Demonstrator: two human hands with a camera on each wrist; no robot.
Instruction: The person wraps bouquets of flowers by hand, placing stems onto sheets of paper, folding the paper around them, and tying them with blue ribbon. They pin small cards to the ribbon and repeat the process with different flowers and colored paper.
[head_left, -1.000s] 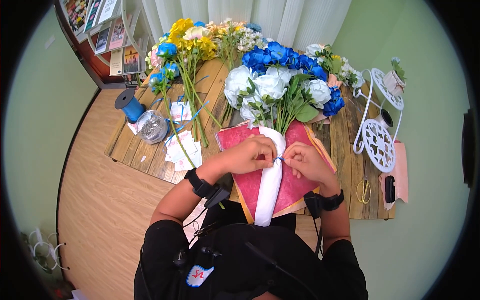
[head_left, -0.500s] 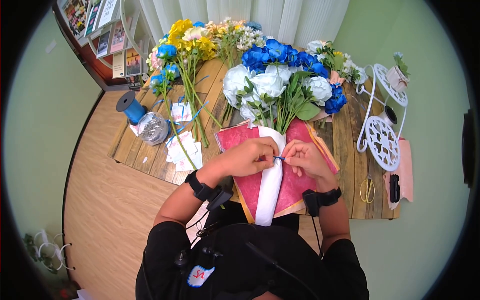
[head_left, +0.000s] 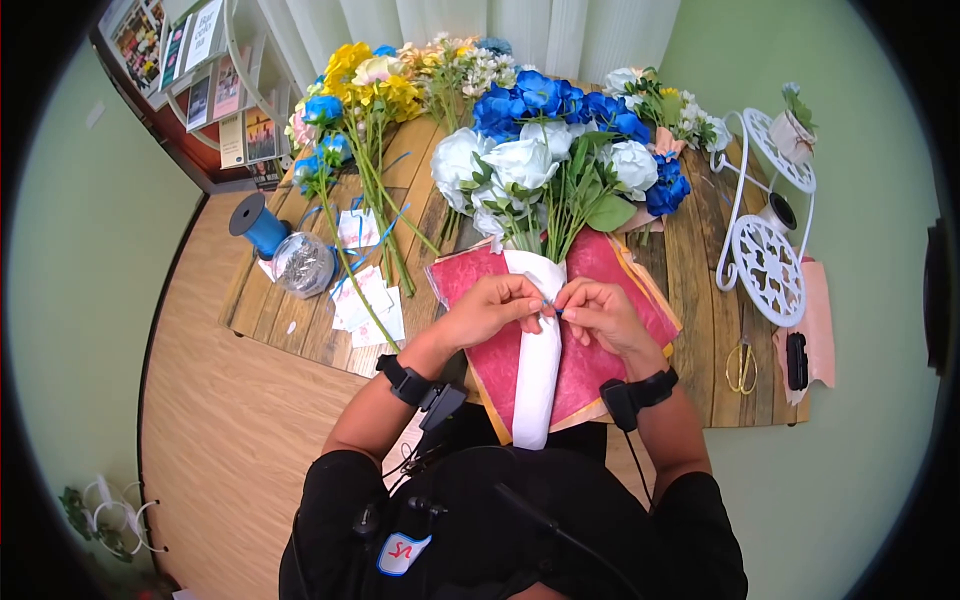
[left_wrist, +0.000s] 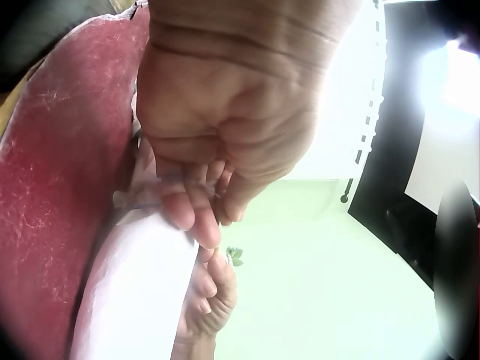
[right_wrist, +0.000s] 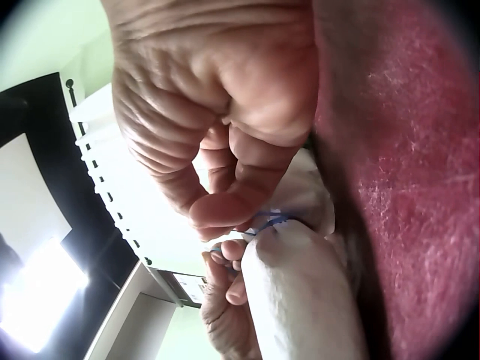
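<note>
A bouquet of white roses [head_left: 525,165] and blue flowers [head_left: 540,95] lies on the table with its stems in a white wrap [head_left: 537,390]. Blue ribbon [right_wrist: 274,218] circles this wrap at a gathered waist. From the left, my left hand [head_left: 497,308] pinches one side of the ribbon between thumb and fingers. My right hand [head_left: 602,315] pinches the ribbon on the other side, fingertips right by those of the left. Dark red paper [head_left: 640,305] spreads under the wrap. In the left wrist view, the left fingers [left_wrist: 201,214] partly hide the ribbon.
To the left stand a blue ribbon spool [head_left: 258,226] and a clear tub [head_left: 303,264] of small silvery pieces, near printed cards [head_left: 365,300]. Loose yellow flowers [head_left: 395,95] lie behind. Scissors [head_left: 741,367] and a white metal stand [head_left: 770,270] are at the right.
Both hands keep their pinch on the ribbon. My fingertips have come closer together over the wrap, and the short stretch of ribbon between them shows less. The head view has shifted slightly.
</note>
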